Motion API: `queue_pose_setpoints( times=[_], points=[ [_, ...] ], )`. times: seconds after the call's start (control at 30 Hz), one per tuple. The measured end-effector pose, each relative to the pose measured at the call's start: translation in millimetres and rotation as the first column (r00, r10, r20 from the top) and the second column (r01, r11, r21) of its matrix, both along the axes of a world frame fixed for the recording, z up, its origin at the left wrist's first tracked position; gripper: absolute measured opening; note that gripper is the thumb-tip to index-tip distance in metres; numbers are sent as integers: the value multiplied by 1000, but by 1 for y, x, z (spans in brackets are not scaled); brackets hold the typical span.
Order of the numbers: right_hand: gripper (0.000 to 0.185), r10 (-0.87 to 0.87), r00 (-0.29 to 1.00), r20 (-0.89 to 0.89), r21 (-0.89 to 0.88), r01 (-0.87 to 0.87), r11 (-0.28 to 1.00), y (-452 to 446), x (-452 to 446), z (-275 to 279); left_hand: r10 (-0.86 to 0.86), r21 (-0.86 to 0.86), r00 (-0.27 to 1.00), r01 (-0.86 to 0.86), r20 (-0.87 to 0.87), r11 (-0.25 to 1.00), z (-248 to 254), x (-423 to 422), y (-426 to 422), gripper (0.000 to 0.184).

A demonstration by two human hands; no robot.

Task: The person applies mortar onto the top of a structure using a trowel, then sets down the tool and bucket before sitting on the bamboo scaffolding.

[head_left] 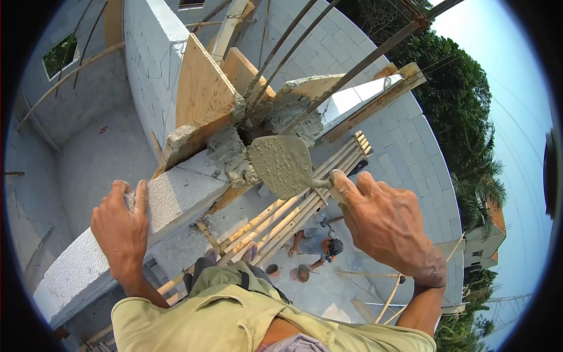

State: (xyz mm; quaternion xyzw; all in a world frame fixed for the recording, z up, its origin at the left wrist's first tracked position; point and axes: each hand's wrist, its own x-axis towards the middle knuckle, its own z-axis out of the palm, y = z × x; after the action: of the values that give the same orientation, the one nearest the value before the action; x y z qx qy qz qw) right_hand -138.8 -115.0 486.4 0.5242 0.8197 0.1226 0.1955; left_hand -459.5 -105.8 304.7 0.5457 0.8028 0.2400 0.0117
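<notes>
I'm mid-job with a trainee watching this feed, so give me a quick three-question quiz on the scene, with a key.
1. True or false: the trowel in the person's right hand is clean.

2. Fill in the blank: the left hand rests on the top of the white ____.

3. Multiple choice: where is the co-worker in the dark cap?
A. On top of the wall
B. On the level below, near the bamboo poles
C. Behind the plywood boards

Key:
1. False; grey mortar coats its blade.
2. Wall.
3. B.
</notes>
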Motion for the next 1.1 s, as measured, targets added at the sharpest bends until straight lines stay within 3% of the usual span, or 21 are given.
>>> queue_pose_setpoints(
  times=[0.03, 0.07, 0.17, 0.23, 0.33, 0.4, 0.43, 0.5, 0.53, 0.6, 0.8, 0.87, 1.0, 1.07, 1.1],
  points=[
    [49, -16, 993, -113, 74, 25, 997, -7, 8, 0, -2, -1, 1000, 2, -17, 1000, -1, 0, 0, 42],
    [49, -28, 994, -102, 82, 37, 996, -11, 18, 1, -15, 7, 1000, 15, -6, 1000, 0, 1, 1, 42],
    [46, -168, 866, -472, 47, 215, 976, -15, 64, -8, 23, -77, 1000, -21, 19, 997, -1, 2, 2, 39],
    [46, -84, 834, -545, 138, 189, 972, -1, 117, -45, 16, -64, 1000, -15, 14, 998, -2, 4, 2, 39],
    [50, -321, 573, -754, -96, 387, 917, 20, 121, -45, 14, -66, 1000, -14, -7, 998, -3, 4, 2, 40],
    [44, -612, 208, -763, -471, 468, 747, 44, 125, -45, 14, -70, 1000, -15, -15, 997, -4, 2, 2, 40],
    [44, -610, 204, -765, -469, 472, 746, 58, 126, -49, 10, -71, 1000, -10, -4, 997, -6, 2, 2, 40],
    [45, -431, 591, -682, -191, 425, 885, 79, 125, -63, -1, -72, 1000, 1, 5, 997, -6, 1, 2, 40],
    [45, -432, 591, -682, -189, 428, 884, 82, 119, -71, 3, -63, 1000, -2, 5, 998, -6, 2, 2, 39],
    [36, -215, 863, -456, 97, 288, 953, 92, 102, -86, 13, -55, 1000, -12, 11, 998, -5, 4, 3, 39],
    [32, -351, 847, -399, -68, 355, 932, 72, 48, -69, 28, -57, 999, -27, 32, 998, -5, 4, 4, 38],
    [33, -295, 809, -508, -164, 245, 956, 51, 45, -53, 16, -56, 1000, -16, 2, 998, -6, 3, 2, 37],
    [33, -355, 792, -497, -184, 304, 935, 48, 54, -38, 21, -86, 1000, -20, 5, 996, -5, 5, 2, 36],
    [35, -395, 830, -394, -72, 400, 913, 58, 60, -36, 17, -65, 1000, -17, 2, 998, -7, 4, 2, 35],
    [33, -342, 880, -331, -68, 339, 938, 61, 76, -43, 17, -64, 1000, -17, 0, 998, -6, 3, 2, 35]
  ],
)
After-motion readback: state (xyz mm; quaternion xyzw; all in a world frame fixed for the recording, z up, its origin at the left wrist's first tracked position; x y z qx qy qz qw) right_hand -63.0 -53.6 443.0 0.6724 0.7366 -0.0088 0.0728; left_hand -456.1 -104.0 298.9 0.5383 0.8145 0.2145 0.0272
